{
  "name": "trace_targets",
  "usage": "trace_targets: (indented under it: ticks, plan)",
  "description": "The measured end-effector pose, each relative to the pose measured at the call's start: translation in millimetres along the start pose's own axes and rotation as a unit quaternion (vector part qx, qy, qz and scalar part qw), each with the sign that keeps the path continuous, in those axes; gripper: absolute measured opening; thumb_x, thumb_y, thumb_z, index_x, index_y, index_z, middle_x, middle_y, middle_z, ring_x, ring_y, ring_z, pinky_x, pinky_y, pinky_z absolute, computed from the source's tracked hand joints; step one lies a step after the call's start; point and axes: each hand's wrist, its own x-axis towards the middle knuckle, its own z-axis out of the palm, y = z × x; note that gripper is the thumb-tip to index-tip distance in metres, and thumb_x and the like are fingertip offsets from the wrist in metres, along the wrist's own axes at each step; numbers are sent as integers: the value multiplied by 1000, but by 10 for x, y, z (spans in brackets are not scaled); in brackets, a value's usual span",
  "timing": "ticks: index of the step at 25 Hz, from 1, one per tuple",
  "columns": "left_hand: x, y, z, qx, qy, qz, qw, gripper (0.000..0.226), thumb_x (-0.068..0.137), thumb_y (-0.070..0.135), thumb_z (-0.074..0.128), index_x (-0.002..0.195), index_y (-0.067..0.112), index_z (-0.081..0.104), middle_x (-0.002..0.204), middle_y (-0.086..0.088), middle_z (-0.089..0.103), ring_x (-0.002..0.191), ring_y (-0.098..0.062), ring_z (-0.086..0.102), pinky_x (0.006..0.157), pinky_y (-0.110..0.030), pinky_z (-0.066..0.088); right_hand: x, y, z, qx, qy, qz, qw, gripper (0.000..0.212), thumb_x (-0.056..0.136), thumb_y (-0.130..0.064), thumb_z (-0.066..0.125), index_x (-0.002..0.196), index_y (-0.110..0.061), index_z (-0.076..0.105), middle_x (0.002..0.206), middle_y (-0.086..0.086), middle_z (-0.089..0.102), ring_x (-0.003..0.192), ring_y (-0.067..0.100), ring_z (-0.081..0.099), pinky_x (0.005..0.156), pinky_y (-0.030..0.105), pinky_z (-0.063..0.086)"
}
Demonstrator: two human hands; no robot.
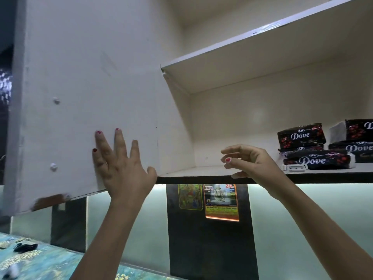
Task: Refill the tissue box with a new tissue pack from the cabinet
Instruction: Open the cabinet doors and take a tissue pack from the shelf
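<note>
An overhead white cabinet stands open, its door [80,98] swung out to the left. My left hand [121,166] lies flat against the inside of that door, fingers spread. My right hand [248,160] hovers at the front edge of the lower shelf [197,175], fingers loosely curled and apart, holding nothing. Several black "Dove" tissue packs are stacked at the shelf's right end, the nearest [319,159] lying just right of my right hand, another [301,136] on top. No tissue box is in view.
An upper shelf [242,43] spans the cabinet above. A small white plastic piece [295,168] lies in front of the packs. Below the cabinet hang a calendar [221,202] and a picture [190,197] on a dark wall panel. A patterned surface [36,263] with small items lies at lower left.
</note>
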Motion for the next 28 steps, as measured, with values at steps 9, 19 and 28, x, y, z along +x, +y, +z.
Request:
trace_targets:
  ticks: [9, 19, 28]
  plan:
    - [294, -294, 520, 32, -41, -54, 997, 84, 74, 41, 59, 142, 26, 14, 156, -8, -11, 137, -44, -18, 110, -66, 2, 213, 178, 121, -18, -18, -24, 999, 23, 84, -6, 57, 90, -27, 62, 91, 1, 67, 85, 16, 65, 61, 20, 55]
    - [393, -66, 569, -152, -27, -85, 984, 70, 74, 26, 65, 136, 18, 33, 154, -14, 9, 139, -44, -12, 108, -68, -1, 198, 213, -171, -146, 19, -43, 988, 23, 81, -10, 61, 86, -32, 60, 90, -4, 66, 87, 18, 64, 73, 28, 54]
    - [57, 1542, 367, -521, -156, 32, 839, 49, 79, 33, 62, 125, 28, 45, 141, -5, 36, 135, -24, 23, 109, -46, 26, 351, 221, -1836, -455, 272, 390, 753, 70, 87, -55, 31, 137, -7, 32, 145, 22, 33, 130, 41, 33, 106, 49, 31]
